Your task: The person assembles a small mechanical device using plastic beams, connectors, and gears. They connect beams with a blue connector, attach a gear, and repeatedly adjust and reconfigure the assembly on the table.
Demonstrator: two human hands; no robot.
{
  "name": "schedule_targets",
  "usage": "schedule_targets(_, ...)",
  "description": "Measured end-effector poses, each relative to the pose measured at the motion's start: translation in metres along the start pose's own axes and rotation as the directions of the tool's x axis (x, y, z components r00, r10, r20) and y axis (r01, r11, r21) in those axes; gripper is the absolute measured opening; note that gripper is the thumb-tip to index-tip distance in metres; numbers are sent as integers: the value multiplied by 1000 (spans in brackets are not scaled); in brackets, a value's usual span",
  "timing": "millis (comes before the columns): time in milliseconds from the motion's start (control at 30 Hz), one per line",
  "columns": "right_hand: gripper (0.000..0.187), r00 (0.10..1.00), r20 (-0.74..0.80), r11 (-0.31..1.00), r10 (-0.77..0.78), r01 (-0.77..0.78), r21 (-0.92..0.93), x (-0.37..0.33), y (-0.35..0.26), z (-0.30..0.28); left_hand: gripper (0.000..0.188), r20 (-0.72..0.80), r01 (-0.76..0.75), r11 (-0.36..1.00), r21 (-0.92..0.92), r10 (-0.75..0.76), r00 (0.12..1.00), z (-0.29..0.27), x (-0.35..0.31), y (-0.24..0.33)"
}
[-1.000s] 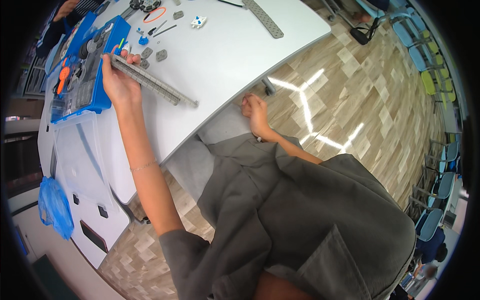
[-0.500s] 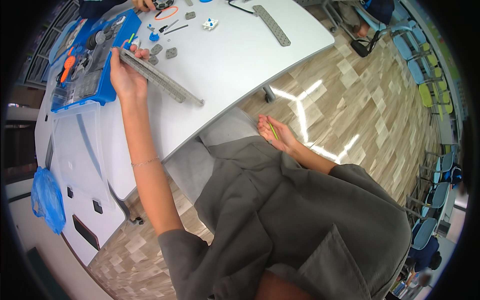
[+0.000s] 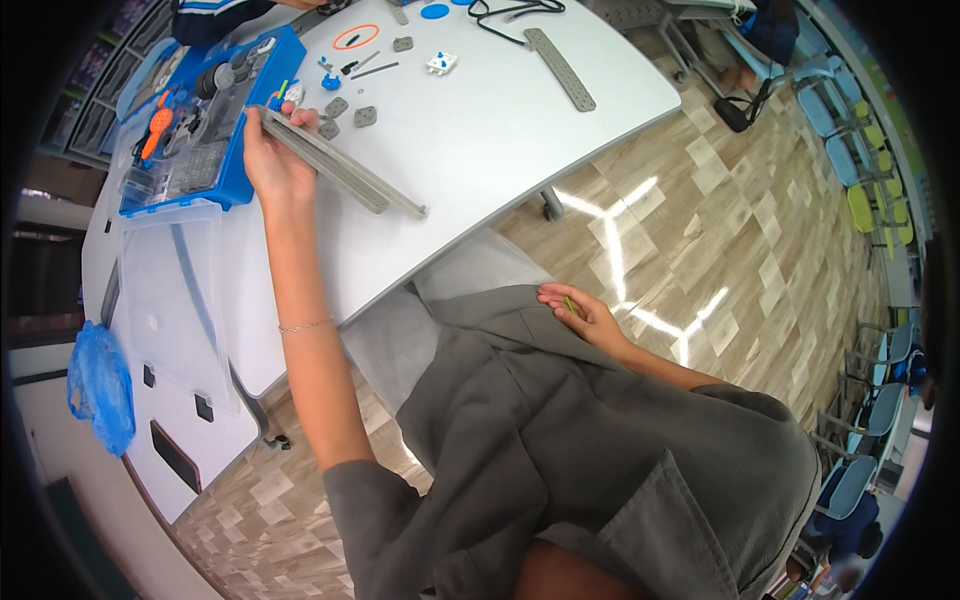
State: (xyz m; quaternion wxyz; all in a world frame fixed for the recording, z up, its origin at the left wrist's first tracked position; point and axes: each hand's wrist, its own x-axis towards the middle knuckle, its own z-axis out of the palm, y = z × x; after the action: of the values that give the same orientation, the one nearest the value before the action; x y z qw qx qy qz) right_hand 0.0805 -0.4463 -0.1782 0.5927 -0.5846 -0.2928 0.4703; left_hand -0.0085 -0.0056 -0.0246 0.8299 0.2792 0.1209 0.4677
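My left hand [image 3: 281, 165] is closed around the near end of long grey plastic building beams [image 3: 345, 170], held over the white table [image 3: 440, 150] with the far end pointing toward me. Just beyond its fingertips is a small blue piece with a green rod [image 3: 283, 90]; I cannot tell whether it is joined to the beams. Low at my lap, my right hand [image 3: 590, 322] has its fingers curled on a thin green stick [image 3: 570, 304], close to my grey clothing. Small grey connector plates [image 3: 365, 117] lie beyond the left hand.
A blue parts bin [image 3: 237, 180] with sorted pieces stands at the left, its clear lid [image 3: 170, 300] beside it. Across the table lie a long grey perforated plate [image 3: 560, 70], a black cable [image 3: 500, 22] and an orange ring [image 3: 357, 37]. Another person's sleeve [image 3: 215, 18] is behind the bin.
My right hand has turned over and dropped closer to my lap, its fingers more curled around the green stick. The view has shifted slightly; my left hand keeps its hold on the beams.
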Motion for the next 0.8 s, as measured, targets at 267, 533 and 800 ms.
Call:
schedule_targets(267,41,907,-101,487,408,-122,865,5,14,-22,37,-63,14,1000,-23,-15,998,13,-10,-4)
schedule_targets(533,28,870,116,547,479,-399,736,37,-67,-22,39,-110,14,1000,16,-12,994,27,-21,-5)
schedule_targets(800,34,918,385,963,100,-186,194,112,-242,-16,37,-110,73,996,-44,-78,991,24,-20,-9)
